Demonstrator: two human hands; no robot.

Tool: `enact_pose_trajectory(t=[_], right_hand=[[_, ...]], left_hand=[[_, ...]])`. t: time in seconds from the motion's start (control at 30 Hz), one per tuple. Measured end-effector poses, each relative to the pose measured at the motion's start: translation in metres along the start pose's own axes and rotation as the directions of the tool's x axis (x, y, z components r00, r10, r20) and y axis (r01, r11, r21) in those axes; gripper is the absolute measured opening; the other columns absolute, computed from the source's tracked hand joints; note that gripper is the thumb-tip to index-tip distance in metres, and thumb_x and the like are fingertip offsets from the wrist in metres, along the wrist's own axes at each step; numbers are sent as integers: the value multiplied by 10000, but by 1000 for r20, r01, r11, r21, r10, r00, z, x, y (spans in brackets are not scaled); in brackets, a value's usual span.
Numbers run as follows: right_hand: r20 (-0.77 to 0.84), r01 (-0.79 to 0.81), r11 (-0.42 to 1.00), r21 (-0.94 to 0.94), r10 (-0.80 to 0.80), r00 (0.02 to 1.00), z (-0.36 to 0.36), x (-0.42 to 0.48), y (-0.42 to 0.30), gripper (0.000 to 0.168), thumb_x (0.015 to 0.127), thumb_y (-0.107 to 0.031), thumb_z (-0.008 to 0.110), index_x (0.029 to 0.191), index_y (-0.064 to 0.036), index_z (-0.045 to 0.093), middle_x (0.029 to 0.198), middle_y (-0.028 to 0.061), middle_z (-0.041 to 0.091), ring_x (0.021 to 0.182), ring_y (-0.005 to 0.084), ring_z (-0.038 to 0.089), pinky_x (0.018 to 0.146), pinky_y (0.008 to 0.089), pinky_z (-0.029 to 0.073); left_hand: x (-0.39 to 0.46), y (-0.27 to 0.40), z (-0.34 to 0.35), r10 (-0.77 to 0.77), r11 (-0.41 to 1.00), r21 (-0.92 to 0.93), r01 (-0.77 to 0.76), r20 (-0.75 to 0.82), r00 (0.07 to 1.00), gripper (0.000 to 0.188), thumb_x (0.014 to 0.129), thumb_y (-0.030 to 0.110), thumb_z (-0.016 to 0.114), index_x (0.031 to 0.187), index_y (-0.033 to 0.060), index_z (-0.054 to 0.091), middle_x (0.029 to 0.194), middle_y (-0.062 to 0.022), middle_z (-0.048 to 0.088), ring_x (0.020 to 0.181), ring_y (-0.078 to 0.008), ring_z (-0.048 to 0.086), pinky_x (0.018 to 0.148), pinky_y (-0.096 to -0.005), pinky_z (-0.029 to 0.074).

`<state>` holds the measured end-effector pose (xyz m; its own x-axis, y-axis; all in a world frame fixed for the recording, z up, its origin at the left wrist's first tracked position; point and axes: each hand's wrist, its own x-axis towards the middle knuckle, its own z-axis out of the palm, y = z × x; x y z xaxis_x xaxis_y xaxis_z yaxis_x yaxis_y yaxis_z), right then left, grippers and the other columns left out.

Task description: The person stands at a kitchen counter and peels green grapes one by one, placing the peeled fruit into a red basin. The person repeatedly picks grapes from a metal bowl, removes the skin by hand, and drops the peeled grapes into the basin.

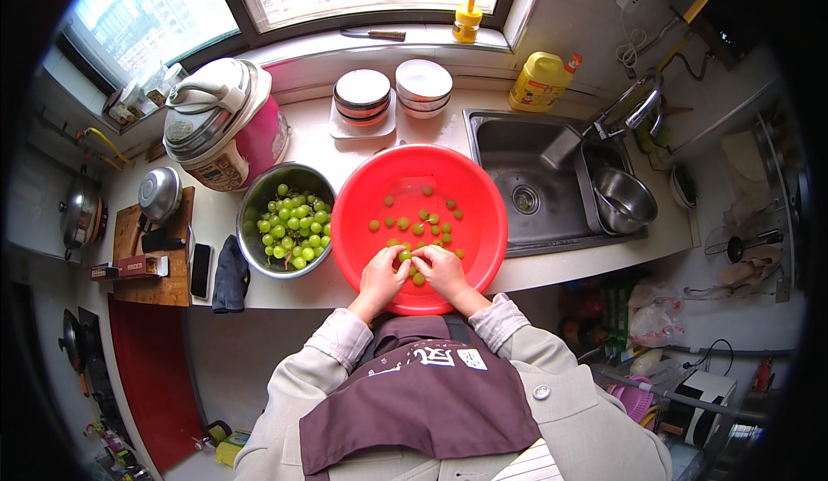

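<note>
A red plastic basin [493,206] stands before me on the counter, with loose green grapes [418,228] scattered over its bottom in what looks like shallow water. Above its near side, my left hand [383,279] and my right hand [445,272] meet at the fingertips. Between them is a green grape [405,255], pinched by the fingers of both hands. Whether a stem is attached to it is too small to tell. Left of the basin, a stainless steel bowl [251,258] holds a heap of green grapes [294,222], some on stems.
A sink [511,151] with a faucet [608,118] lies right; a metal bowl [624,199] sits there. Behind are stacked bowls [424,83], a pressure cooker [223,125] and a yellow jug [540,83]. Leftward are a cloth [230,277], a phone [201,271] and a cutting board [174,287]. A knife [381,34] rests on the sill.
</note>
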<state>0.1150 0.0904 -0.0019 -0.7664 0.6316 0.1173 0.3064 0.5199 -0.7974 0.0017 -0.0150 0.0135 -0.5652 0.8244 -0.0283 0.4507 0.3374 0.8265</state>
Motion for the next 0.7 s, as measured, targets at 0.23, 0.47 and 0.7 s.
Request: enact_pose_trajectory(t=[0.23,0.47,0.7], right_hand=[[-54,119,974,-193,-131,990,0,2,-4,110,736,-194,595,717,-86,591,692,74,583,649,257,593,587,362,471],[-34,90,975,-201,-99,995,-2,2,-7,105,709,-201,595,698,-97,585,660,71,559,628,256,584,569,378,466],[-26,-63,992,-110,60,998,1,3,2,143,729,-247,604,745,-106,627,708,71,610,673,253,607,593,366,476]], left_hand=[[-1,2,-2,-15,1000,20,14,34,999,276,782,227,607,991,48,585,887,-119,596,796,-272,596,686,-357,478],[0,-5,1,18,995,95,-26,94,995,261,798,227,587,987,46,580,922,-133,596,872,-303,580,735,-385,466],[0,-3,0,0,998,61,-7,112,994,256,803,196,566,1011,46,567,958,-142,592,913,-305,573,767,-381,464]])
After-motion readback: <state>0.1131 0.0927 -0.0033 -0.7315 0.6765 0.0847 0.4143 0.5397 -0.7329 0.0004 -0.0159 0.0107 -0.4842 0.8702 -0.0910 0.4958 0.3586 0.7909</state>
